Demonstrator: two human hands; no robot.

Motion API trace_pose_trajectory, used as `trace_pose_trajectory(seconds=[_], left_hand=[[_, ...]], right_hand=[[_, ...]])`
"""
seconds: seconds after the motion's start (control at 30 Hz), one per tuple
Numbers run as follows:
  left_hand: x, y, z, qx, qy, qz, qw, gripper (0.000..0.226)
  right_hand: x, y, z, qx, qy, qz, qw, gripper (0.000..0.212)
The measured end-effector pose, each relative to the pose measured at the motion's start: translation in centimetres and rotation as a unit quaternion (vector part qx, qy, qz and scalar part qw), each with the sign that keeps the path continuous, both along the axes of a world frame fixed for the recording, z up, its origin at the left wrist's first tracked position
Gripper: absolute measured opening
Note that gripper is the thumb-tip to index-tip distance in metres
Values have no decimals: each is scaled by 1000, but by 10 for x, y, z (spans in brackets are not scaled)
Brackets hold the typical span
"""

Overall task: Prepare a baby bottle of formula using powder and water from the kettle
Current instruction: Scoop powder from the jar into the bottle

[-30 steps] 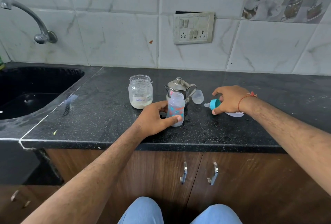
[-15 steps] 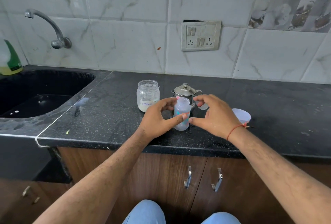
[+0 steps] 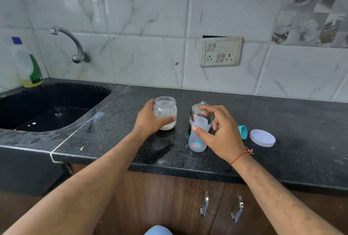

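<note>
A clear glass jar (image 3: 165, 111) with white powder at its bottom stands open on the black counter (image 3: 291, 122). My left hand (image 3: 150, 122) is wrapped around it. The small clear baby bottle (image 3: 197, 138) with coloured prints stands open in front of the steel kettle (image 3: 197, 111). My right hand (image 3: 220, 133) is at the bottle, thumb on its side and fingers spread over the kettle behind. The teal nipple ring (image 3: 243, 131) lies on its side to the right, beside a white lid (image 3: 262, 138).
A black sink (image 3: 50, 108) with a wall tap (image 3: 75, 46) is at the left, a soap bottle (image 3: 28, 65) behind it. A switch panel (image 3: 221, 51) sits on the tiled wall. Cabinet doors with handles (image 3: 222, 204) are below the counter edge.
My left hand left the baby bottle and took hold of the powder jar. My right hand now touches the bottle alone. The view has tilted up and shifted.
</note>
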State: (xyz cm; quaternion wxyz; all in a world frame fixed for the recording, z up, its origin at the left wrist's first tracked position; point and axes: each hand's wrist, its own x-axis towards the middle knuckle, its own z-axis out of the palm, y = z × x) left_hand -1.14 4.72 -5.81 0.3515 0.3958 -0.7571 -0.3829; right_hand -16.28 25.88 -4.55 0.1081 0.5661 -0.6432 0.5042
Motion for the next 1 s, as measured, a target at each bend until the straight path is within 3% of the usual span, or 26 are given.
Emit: trace_pose_trajectory(seconds=[0.13, 0.33, 0.53, 0.73, 1.0], left_hand=[[11, 10, 2, -106, 7, -24, 994, 89], [37, 20, 17, -271, 23, -81, 959, 94], [49, 37, 41, -373, 31, -114, 920, 90], [53, 54, 49, -431, 49, -110, 894, 86], [53, 70, 49, -433, 55, -110, 893, 85]], right_hand=[[2, -3, 6, 7, 10, 1, 1000, 47], [18, -4, 28, -25, 98, -13, 995, 23], [40, -12, 61, 44, 193, -108, 974, 28], [56, -20, 84, 166, 212, -194, 944, 33], [68, -19, 93, 214, 205, -208, 932, 35]])
